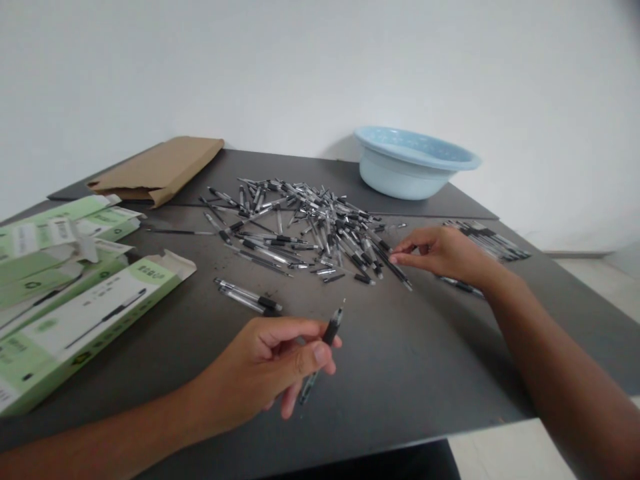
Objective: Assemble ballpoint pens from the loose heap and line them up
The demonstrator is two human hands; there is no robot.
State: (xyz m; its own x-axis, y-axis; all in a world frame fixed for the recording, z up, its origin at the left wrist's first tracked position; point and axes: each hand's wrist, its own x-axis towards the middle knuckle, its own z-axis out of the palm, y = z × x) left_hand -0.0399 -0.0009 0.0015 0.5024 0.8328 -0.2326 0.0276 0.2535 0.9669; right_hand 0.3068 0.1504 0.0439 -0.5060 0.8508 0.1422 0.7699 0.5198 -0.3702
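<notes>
Near the front of the grey table, my left hand (293, 363) is closed round a clear pen with a black grip (333, 327), its tip pointing up. My right hand (430, 252) reaches to the right edge of a large pile of pens and pen parts (320, 220). Its thumb and fingertips are pressed together beside thin dark sticks; whether it grips one is too small to tell. A couple of clear pens with black grips (247, 297) lie between my left hand and the pile.
Green and white pen boxes (100, 320) are stacked at the left of the table (380, 380). A brown cardboard packet (160, 167) lies at the back left, and a light blue basin (407, 173) stands at the back right. A row of pens (493, 241) lies beyond my right wrist.
</notes>
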